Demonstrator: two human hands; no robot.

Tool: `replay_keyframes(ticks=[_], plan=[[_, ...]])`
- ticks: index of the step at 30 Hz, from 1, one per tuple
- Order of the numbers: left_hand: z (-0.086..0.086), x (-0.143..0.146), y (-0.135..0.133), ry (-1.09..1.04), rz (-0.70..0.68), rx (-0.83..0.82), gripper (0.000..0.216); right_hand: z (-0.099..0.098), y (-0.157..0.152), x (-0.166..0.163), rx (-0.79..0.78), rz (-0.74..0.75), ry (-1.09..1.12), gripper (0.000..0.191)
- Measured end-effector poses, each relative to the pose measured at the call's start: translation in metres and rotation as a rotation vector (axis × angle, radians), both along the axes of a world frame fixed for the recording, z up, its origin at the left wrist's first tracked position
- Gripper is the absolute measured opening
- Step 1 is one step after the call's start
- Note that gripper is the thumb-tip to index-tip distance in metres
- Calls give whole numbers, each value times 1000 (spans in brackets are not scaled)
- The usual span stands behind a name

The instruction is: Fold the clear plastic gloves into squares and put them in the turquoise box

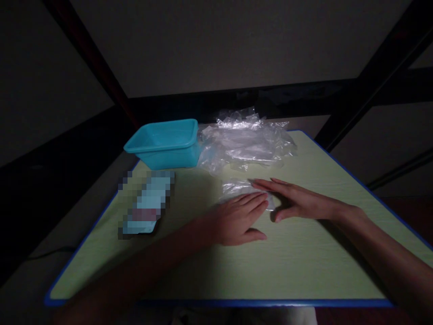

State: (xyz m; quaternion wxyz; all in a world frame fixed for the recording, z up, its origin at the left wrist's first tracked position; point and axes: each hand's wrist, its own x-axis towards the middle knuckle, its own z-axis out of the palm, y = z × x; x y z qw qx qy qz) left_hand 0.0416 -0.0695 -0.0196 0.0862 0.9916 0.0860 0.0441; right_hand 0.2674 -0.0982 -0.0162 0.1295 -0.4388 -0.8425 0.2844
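Note:
A clear plastic bag lies flat on the table in the middle of the view. My left hand rests palm down over its near part, fingers stretched to the right and thumb apart. At the bag's right end is my right hand, its fingers extended over the edge and its thumb spread toward me. Neither hand grips anything. Part of the bag is hidden beneath my left hand. Beyond it, a heap of clear plastic bags lies spread near the table's far edge.
At the far left stands a turquoise plastic basin, touching or close to the heap of bags. A phone-like object, blurred by blocks, lies left of my hands. The pale green table has a blue rim, with a wall behind it.

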Motion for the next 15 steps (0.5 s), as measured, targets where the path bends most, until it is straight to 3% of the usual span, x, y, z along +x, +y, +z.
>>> replay_keyframes(ticks=[5, 10, 15], plan=[[-3, 3, 2, 27, -36, -3, 72, 2, 0, -1, -28, 2, 0, 95], [-6, 0, 0, -17, -40, -24, 70, 5, -2, -1, -26, 0, 42, 68], [-6, -2, -5, -62, -29, -29, 67, 8, -4, -3, -16, 14, 52, 61]])
